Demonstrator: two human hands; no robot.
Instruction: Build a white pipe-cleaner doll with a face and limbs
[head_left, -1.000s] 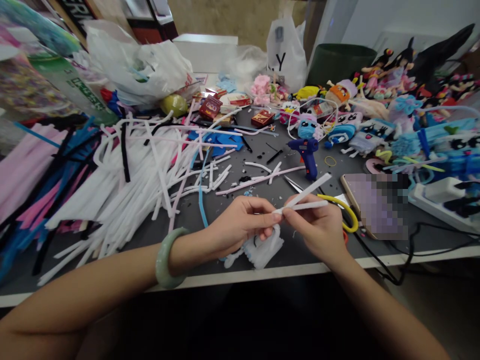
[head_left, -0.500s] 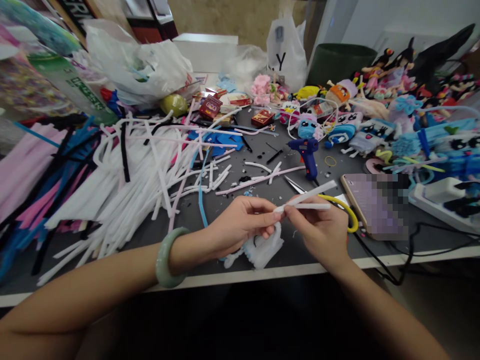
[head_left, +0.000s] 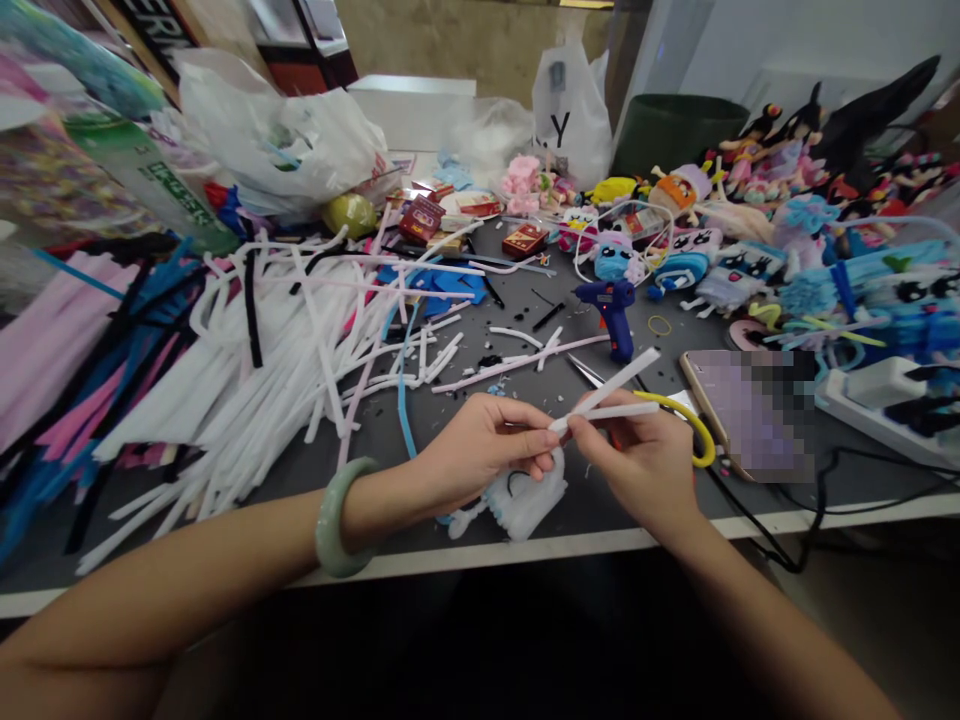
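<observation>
Between my two hands is a white pipe cleaner (head_left: 619, 383), its two free ends pointing to the right in a V. My left hand (head_left: 499, 440), with a green bangle (head_left: 341, 518) on the wrist, pinches it near the join. Thumb and fingers of my right hand (head_left: 641, 455) close on it just beside the left fingertips. Below them on the table lies a fuzzy white piece (head_left: 531, 500) with a black curved line on it. Scissors (head_left: 703, 435) with yellow handles lie partly hidden behind my right hand.
A blue glue gun (head_left: 613, 315) rests beyond my hands. Many white pipe cleaners (head_left: 277, 330) are heaped at the left. A phone (head_left: 739, 415) and a power strip (head_left: 877, 395) lie at the right, with plush-like figures (head_left: 742, 270) behind. The table's front edge (head_left: 570, 545) is near.
The free ends of the white pipe cleaner have shifted slightly left and spread a little wider. Both hands keep their pinch in nearly the same place.
</observation>
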